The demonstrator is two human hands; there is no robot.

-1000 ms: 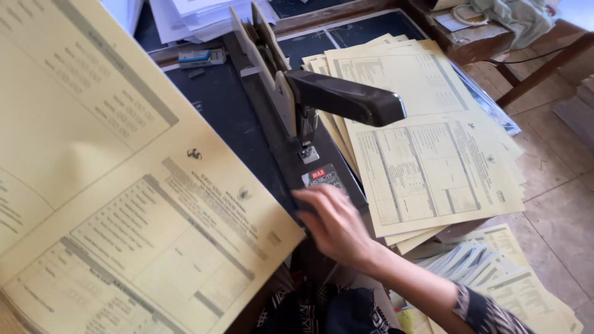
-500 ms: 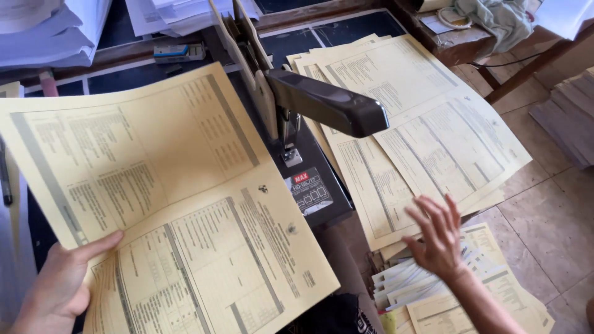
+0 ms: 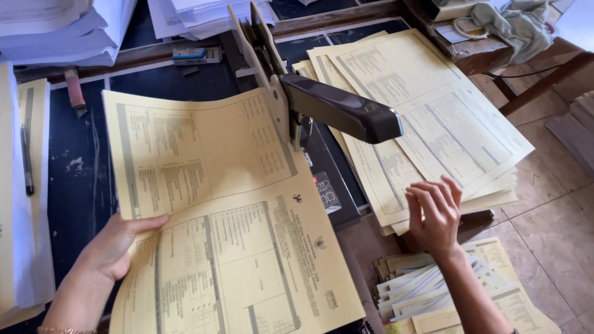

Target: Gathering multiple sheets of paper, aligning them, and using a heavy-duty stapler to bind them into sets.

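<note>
While the left hand (image 3: pixel 114 247) pinches the yellow sheet (image 3: pixel 229 216) lying lengthwise toward the stapler (image 3: pixel 322 105) on the counter (image 3: pixel 80 161), the right hand (image 3: pixel 436 213) hovers open, nearer the stack (image 3: pixel 433 124).

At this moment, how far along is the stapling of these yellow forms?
Looks done: a fanned stack of yellow printed sheets lies right of the long-arm black stapler. In hand: the left hand holds a folded yellow form under the stapler; the right hand hovers open. Whether more sheets remain cannot be told.
</note>
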